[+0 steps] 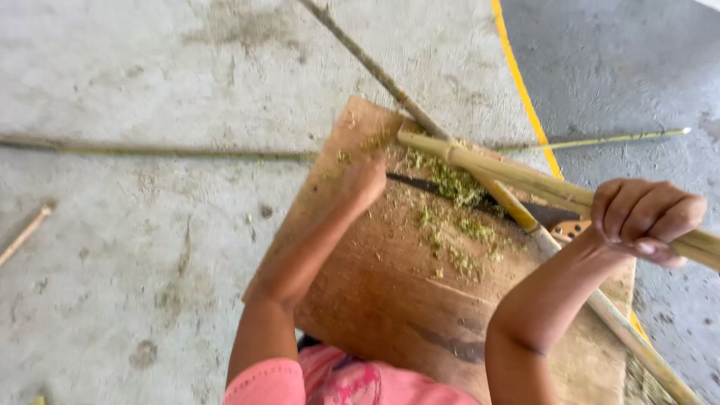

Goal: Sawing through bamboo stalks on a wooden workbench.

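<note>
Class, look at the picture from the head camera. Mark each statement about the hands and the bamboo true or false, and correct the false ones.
1. The right hand grips a thick bamboo pole. True.
2. The wooden board lies on grass. False: it lies on a concrete floor.
3. Green shavings are scattered on the board. True.
4. The left hand is raised clear of the board. False: it rests on the board.

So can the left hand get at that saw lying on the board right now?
Probably yes. The left hand rests on the wooden board right beside the tip of the saw, with nothing between them. Further along, the bamboo pole in the right hand crosses over the blade.
</note>
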